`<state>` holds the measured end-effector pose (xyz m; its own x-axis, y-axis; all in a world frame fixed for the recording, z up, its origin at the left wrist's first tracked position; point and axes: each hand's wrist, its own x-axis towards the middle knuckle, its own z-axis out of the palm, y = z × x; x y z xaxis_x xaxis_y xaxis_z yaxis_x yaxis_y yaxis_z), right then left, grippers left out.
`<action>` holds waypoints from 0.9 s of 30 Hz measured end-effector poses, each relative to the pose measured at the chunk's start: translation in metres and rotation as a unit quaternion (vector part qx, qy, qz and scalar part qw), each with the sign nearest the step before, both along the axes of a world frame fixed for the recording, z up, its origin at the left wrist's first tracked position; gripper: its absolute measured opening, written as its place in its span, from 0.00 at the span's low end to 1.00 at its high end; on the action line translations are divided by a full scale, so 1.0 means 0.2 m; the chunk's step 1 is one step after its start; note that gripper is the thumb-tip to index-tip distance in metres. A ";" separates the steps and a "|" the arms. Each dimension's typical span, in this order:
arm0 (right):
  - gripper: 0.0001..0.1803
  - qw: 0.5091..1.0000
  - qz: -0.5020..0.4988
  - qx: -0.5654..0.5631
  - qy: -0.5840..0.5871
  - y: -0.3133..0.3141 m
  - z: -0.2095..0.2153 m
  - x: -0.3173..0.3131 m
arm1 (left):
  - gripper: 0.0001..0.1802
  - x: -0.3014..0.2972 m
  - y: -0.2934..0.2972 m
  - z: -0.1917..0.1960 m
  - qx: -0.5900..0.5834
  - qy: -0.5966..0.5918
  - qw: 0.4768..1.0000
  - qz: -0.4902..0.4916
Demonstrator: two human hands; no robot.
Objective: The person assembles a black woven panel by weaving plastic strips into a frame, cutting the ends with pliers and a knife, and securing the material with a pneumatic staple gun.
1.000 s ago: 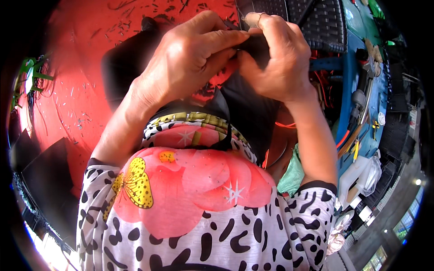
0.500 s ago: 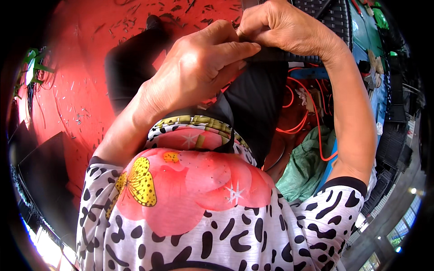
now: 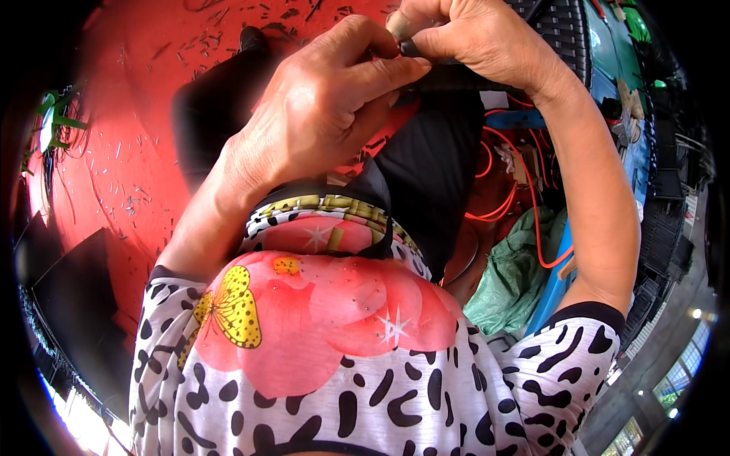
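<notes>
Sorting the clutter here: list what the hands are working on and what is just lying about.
In hand:
left hand
right hand
black strip, pinched by both

Lying about:
orange wires
green cloth
black woven panel
red floor with scattered clippings

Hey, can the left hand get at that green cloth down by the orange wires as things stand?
Probably not right away. The left hand is pinching the black strip together with the right hand, and the green cloth lies low, beyond the right forearm.

Red floor (image 3: 114,152) strewn with dark clippings; orange wires (image 3: 502,205), green sack (image 3: 517,266) at right
</notes>
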<state>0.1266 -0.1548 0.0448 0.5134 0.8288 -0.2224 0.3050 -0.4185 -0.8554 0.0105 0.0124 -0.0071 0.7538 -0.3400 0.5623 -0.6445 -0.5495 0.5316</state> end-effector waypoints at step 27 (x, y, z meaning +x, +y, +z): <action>0.16 0.997 0.082 -0.012 -0.008 -0.05 -0.08 -0.01 | 0.19 0.00 -0.04 -0.02 -0.059 0.055 0.996 -0.035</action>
<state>0.1255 -0.1640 0.0288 0.3761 0.8963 -0.2348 0.3849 -0.3817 -0.8403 0.0101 0.0047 -0.0112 0.7893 -0.3306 0.5173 -0.6139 -0.4343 0.6592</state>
